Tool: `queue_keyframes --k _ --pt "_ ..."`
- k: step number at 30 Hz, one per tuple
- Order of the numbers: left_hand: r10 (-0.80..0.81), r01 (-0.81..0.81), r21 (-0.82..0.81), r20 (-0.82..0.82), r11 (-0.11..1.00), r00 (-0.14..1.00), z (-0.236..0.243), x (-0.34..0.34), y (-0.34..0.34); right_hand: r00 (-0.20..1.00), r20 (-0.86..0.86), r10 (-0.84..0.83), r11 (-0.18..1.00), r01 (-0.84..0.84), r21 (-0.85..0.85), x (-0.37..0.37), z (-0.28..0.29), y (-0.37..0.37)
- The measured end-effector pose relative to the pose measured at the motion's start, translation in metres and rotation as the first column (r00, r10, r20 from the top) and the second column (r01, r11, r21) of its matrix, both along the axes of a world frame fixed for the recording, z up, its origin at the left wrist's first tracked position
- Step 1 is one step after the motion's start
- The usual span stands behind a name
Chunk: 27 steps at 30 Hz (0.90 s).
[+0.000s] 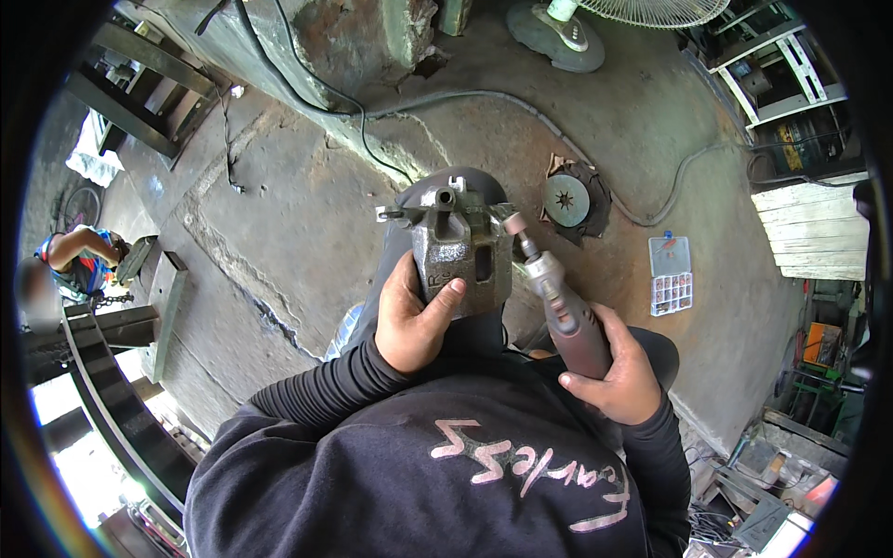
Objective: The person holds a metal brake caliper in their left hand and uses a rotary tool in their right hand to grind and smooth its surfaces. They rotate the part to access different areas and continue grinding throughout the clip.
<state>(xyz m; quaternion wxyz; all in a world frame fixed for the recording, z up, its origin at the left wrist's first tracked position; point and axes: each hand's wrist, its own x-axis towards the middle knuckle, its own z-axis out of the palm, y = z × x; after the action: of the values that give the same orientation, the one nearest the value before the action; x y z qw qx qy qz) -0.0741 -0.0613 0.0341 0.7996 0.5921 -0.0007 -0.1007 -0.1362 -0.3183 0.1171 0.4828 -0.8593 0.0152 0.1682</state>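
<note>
A dark, pitted metal brake caliper [458, 244] rests above my knee at the middle of the view, with my left hand [412, 321] closed round its lower left side, thumb on its front face. To its lower right, my right hand [605, 358] grips a grey-brown rotary tool [569, 316] around its body. The tool's pinkish cylindrical tip [515, 224] is at the caliper's upper right edge; I cannot tell if they touch. My fingers behind the caliper and tool are partly hidden.
A fan [558, 51] stands on the floor ahead, near a cable [465, 94]. At the right lie a round metal disc [566, 198], a compartment box [670, 292] and cluttered shelving [809, 74]. A co-worker [76, 253] is at far left beside a dark metal frame [98, 372].
</note>
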Motion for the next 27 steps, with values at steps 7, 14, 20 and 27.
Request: queue_keyframes --k 7,14,20,27 --pt "-0.091 0.091 -0.002 -0.056 0.996 0.994 0.014 0.016 0.014 0.877 0.233 0.42 0.649 -0.111 -0.753 0.056 0.047 -0.035" --pt "-0.342 0.343 0.235 -0.048 0.909 0.939 0.045 0.054 0.051 0.646 0.165 0.745 0.323 -0.133 -0.937 0.115 0.07 -0.039" --pt "-0.476 0.388 0.491 0.065 0.78 0.877 0.044 0.064 0.054 0.508 0.177 0.843 0.289 -0.151 -0.945 0.137 0.065 -0.022" --pt "-0.532 0.395 0.504 0.159 0.768 0.832 0.037 0.068 0.052 0.483 0.146 0.864 0.259 -0.176 -0.95 0.152 0.058 -0.024"
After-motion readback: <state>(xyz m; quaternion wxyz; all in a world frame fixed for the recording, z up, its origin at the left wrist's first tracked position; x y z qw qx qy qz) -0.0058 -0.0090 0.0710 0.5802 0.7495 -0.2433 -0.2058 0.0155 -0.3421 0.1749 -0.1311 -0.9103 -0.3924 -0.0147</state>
